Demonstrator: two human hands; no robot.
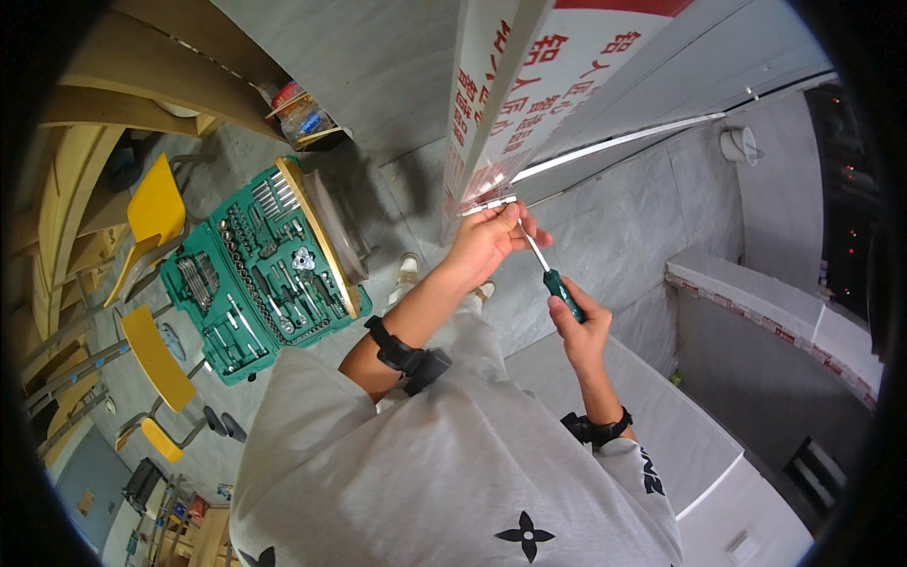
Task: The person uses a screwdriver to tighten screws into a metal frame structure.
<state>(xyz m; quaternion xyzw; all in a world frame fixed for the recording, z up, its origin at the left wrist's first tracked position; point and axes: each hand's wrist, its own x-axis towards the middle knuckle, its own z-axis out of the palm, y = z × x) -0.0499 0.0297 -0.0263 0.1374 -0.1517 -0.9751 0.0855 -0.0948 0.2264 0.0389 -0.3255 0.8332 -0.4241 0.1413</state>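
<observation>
Two hands are at work: the right hand [583, 326] closes its fingers round a green-handled screwdriver [561, 291], while the left hand [484, 238], half-curled, sits at a silver hinge [490, 205], its pinch too hidden to tell. Fastening seems in hand, calling for a steady tip; the hinge looks narrow and shiny, at the end of a white, red-lettered panel [518, 123].

Even, moderate indoor light — soft shadows on the grey floor [408, 213], bowed edges, black fisheye rim.
</observation>
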